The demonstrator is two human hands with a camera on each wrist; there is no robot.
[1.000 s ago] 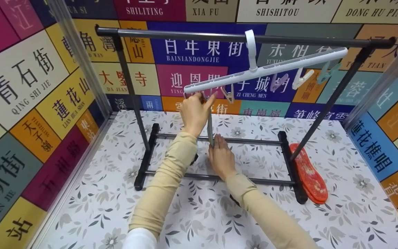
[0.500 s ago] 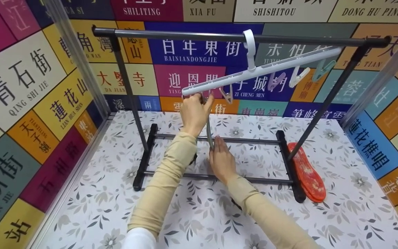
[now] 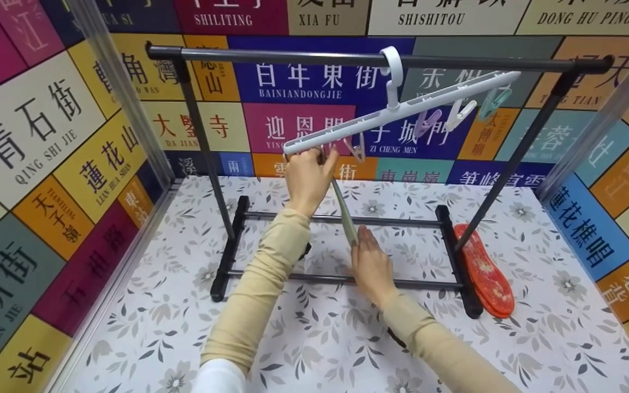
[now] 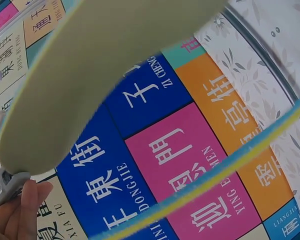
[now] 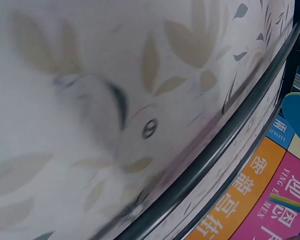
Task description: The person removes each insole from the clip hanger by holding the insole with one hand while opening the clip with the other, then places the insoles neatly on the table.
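I see the flat, olive-green insole slanting more than half a second ago, its lower end shifted right with the right hand, whose straight fingers lie together against it. The left hand pinches a grey plastic clip at the insole's upper end, beneath the tilted white plastic hanger. That hangs from the dark metal rack, its uprights well apart from both hands.

A long, smooth, olive-yellow insole slants downward, nearly edge-on in the head view. Its rounded upper end meets a gray clip beneath the low left end of the white hanger; whether clamped is unclear.
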